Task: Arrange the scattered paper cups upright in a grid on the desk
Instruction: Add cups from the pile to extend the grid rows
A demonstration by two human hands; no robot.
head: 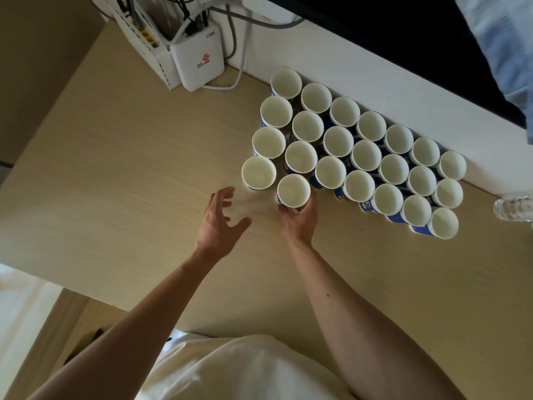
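- Back left: white router (197,60) on the desk (115,168).
- Left hand (220,223) - fingers spread, holding nothing, over bare desk.
- Right hand (300,219) - fingers curled round an upright paper cup (293,190) at the grid's near-left corner.
- Other paper cups (366,155) upright in close rows along the wall.
- Far right: clear plastic bottle (513,209).

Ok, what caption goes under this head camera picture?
Right hand holds a paper cup at the edge of the cup grid on the desk; left hand hovers open.

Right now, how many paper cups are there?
23 paper cups: three rows of seven beside the wall, two in front: a free cup and the held cup in the right hand. None seems hidden.
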